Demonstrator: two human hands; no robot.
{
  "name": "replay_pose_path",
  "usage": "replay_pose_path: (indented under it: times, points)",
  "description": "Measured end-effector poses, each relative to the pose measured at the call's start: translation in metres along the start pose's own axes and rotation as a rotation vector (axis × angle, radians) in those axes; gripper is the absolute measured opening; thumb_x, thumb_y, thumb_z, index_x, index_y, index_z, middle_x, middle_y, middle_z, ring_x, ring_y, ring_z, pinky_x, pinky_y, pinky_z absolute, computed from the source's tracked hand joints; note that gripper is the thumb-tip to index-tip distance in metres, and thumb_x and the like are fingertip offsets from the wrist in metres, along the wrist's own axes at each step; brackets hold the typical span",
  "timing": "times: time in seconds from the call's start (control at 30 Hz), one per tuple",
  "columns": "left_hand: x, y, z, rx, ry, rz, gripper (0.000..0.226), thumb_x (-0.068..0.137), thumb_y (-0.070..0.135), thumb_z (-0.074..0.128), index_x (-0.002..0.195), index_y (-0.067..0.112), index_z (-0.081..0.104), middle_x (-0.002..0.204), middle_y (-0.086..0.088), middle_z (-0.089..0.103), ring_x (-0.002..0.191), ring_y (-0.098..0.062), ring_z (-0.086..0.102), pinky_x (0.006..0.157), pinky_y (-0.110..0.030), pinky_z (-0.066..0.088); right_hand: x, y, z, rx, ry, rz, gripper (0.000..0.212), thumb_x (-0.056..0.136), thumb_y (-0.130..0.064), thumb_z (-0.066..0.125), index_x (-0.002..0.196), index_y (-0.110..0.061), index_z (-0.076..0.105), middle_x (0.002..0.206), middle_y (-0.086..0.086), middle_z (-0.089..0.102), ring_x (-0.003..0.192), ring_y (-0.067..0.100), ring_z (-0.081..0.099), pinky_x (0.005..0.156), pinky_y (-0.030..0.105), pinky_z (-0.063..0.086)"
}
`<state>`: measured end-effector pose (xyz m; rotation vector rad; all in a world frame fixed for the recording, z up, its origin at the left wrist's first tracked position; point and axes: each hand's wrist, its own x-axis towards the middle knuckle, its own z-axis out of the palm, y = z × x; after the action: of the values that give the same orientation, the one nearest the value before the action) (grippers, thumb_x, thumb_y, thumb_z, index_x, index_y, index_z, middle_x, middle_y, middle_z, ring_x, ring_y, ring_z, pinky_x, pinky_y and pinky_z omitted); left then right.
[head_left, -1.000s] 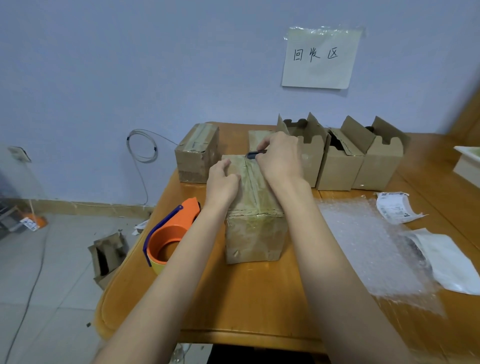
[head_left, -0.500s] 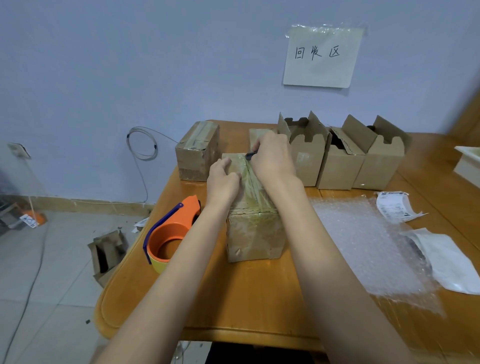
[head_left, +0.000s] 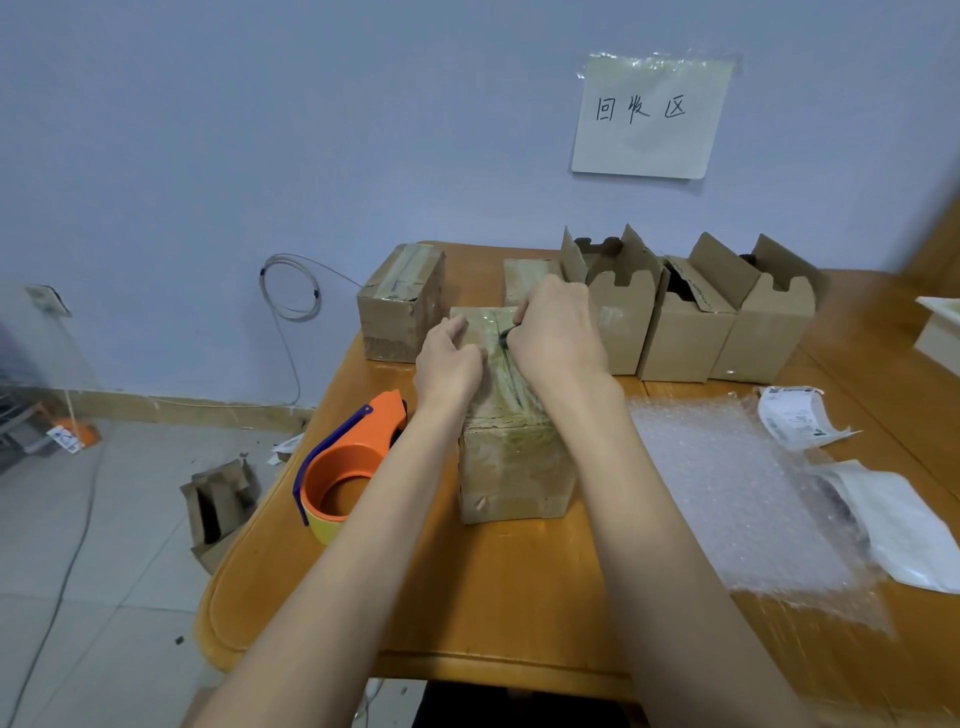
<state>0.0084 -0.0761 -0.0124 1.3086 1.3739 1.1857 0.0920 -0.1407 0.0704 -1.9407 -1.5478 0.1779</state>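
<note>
The right hand's (head_left: 558, 332) fingers are curled tight around a small dark tool (head_left: 506, 335). Only the tool's tip shows past the knuckles, and it touches the strip of clear tape running down the middle of the taped cardboard box's (head_left: 514, 467) top, near the far end. The left hand (head_left: 447, 358) rests on the left part of the same top, its fingers loosely bent, close together and gripping nothing, with the fingertips lying on the tape just beside the tool. Both forearms reach in from the near edge of the view and flank the box on either side. The box stands upright at the middle of the wooden table (head_left: 467, 597), its near face wrinkled with tape. Just to its left lies an orange tape dispenser (head_left: 348, 467) with a yellow roll, close to the table's left edge. To its right a sheet of bubble wrap (head_left: 727, 493) is spread flat, with a printed label (head_left: 795, 415) and a white pouch (head_left: 904, 530) at its far side. Behind the box stands another taped box (head_left: 524, 275), partly hidden by the right hand, and a closed carton (head_left: 400, 306) stands at the back left. Three open cartons (head_left: 685, 322) stand in a row at the back right against the wall. A paper sign (head_left: 649, 114) with handwritten characters is taped to the wall above, and a cardboard insert (head_left: 218, 509) lies on the tiled floor to the left of the table.
</note>
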Motion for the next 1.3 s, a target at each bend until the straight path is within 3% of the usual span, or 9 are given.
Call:
replay_pose_path:
  times: [0.17,0.43,0.93,1.17,1.3]
  points:
    - [0.006,-0.002,-0.002,-0.021,0.02,-0.024,0.06,0.085,0.007,0.055,0.142,0.023,0.047,0.151,0.007,0.041,0.128,-0.023,0.052,0.107,-0.047,0.041,-0.005,0.002,0.004,0.024,0.041,-0.001,0.023,0.091,0.004,0.049,0.105,-0.003,0.065,0.108,0.015,0.059,0.093,0.032,0.06,0.079,0.041,0.054]
    - [0.022,0.001,-0.007,-0.04,0.085,-0.074,0.057,0.084,0.004,0.058,0.139,0.02,0.051,0.143,0.003,0.051,0.122,-0.025,0.056,0.105,-0.044,0.043,-0.003,-0.004,0.012,0.027,0.023,-0.044,0.027,0.088,0.008,0.047,0.103,-0.001,0.067,0.102,0.017,0.063,0.096,0.033,0.06,0.081,0.041,0.054]
    - [0.018,0.004,-0.007,-0.025,0.12,-0.068,0.054,0.087,0.003,0.06,0.138,0.02,0.052,0.144,0.001,0.051,0.127,-0.024,0.05,0.109,-0.04,0.039,-0.024,0.0,-0.007,0.015,-0.025,-0.012,0.024,0.088,0.004,0.054,0.107,-0.005,0.067,0.11,0.013,0.062,0.093,0.03,0.062,0.079,0.041,0.057]
    - [0.015,0.007,-0.007,-0.027,0.124,-0.071,0.055,0.087,0.002,0.058,0.138,0.02,0.052,0.145,0.0,0.049,0.127,-0.024,0.05,0.109,-0.04,0.039,-0.041,0.003,-0.017,-0.023,-0.033,-0.028,0.025,0.089,0.001,0.054,0.108,-0.007,0.067,0.107,0.012,0.064,0.093,0.028,0.063,0.08,0.038,0.057]
    - [0.014,0.008,-0.007,-0.042,0.122,-0.079,0.055,0.086,0.001,0.058,0.138,0.02,0.052,0.143,-0.001,0.05,0.126,-0.024,0.05,0.108,-0.04,0.04,-0.051,0.005,-0.022,-0.039,-0.046,-0.039,0.024,0.089,0.0,0.055,0.107,-0.009,0.068,0.104,0.01,0.063,0.085,0.023,0.059,0.071,0.031,0.054]
